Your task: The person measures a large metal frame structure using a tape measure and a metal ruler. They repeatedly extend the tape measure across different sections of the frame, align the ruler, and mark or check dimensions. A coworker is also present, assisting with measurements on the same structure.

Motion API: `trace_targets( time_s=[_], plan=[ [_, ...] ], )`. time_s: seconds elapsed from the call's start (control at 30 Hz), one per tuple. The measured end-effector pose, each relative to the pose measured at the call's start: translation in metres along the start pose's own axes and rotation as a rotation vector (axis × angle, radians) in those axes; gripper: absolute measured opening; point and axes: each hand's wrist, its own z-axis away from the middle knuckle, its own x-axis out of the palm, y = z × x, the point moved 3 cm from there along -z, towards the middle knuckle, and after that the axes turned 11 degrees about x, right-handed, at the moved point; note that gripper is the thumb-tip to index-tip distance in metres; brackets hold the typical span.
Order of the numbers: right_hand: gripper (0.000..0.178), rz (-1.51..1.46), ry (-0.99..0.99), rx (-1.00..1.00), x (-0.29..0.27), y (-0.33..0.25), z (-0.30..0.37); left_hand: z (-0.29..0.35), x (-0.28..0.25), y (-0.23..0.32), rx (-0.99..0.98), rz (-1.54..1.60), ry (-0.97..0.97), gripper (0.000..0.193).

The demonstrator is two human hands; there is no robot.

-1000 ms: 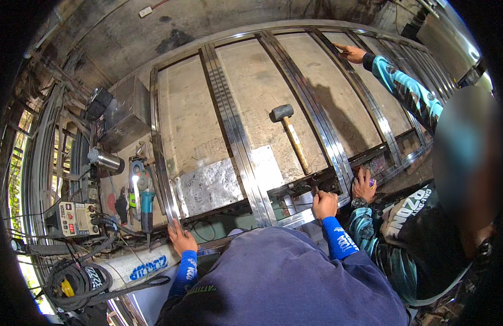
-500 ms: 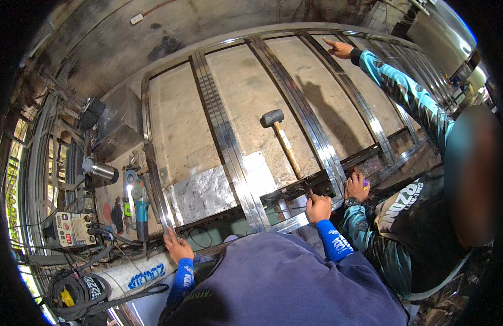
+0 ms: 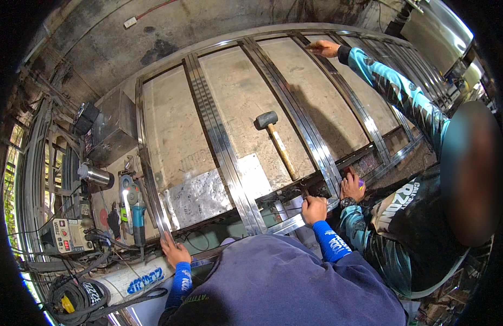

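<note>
A shiny metal frame (image 3: 229,157) of long side bars and several crossbars lies before me. At its near left corner, my left hand (image 3: 176,250) rests with fingers stretched over the end of a bar. My right hand (image 3: 315,209) is closed in a fist at the frame's near edge. A short brownish piece (image 3: 304,192) pokes out above that fist; its kind is hidden. Between two crossbars lies a rubber mallet (image 3: 278,144) with a black head and wooden handle. A flat silver sheet (image 3: 200,198) lies under the frame.
At right, a co-worker's hand (image 3: 351,187) is beside mine at the frame; their other hand (image 3: 323,49) reaches over its far side. On the left are an angle grinder (image 3: 134,209), a metal tumbler (image 3: 96,176), a control box (image 3: 69,236), a white cylinder (image 3: 132,280) and coiled cables (image 3: 75,301).
The co-worker's far hand has moved a little left and no longer points with one finger. The whole view has shifted slightly; my hands stay at the same spots on the frame.
</note>
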Motion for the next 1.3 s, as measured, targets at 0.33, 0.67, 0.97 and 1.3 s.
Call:
trace_targets(
  time_s=[0.33, 0.67, 0.97, 1.3],
  plan=[
    [0.023, 0.079, 0.008, -0.043, 0.011, 0.01, 0.0, 0.006, 0.001, -0.001, 0.012, -0.007, -0.003, 0.086],
    [0.024, 0.104, -0.119, 0.038, 0.016, 0.009, -0.006, -0.002, 0.002, 0.002, -0.025, 0.002, -0.019, 0.085],
    [0.057, 0.17, -0.66, -0.016, 0.018, -0.025, -0.049, -0.001, 0.006, 0.0, -0.03, 0.004, -0.002, 0.087],
    [0.083, -0.755, -0.689, -0.33, -0.072, -0.221, -0.155, 0.0, 0.009, -0.004, 0.013, 0.002, 0.018, 0.085]
  ],
)
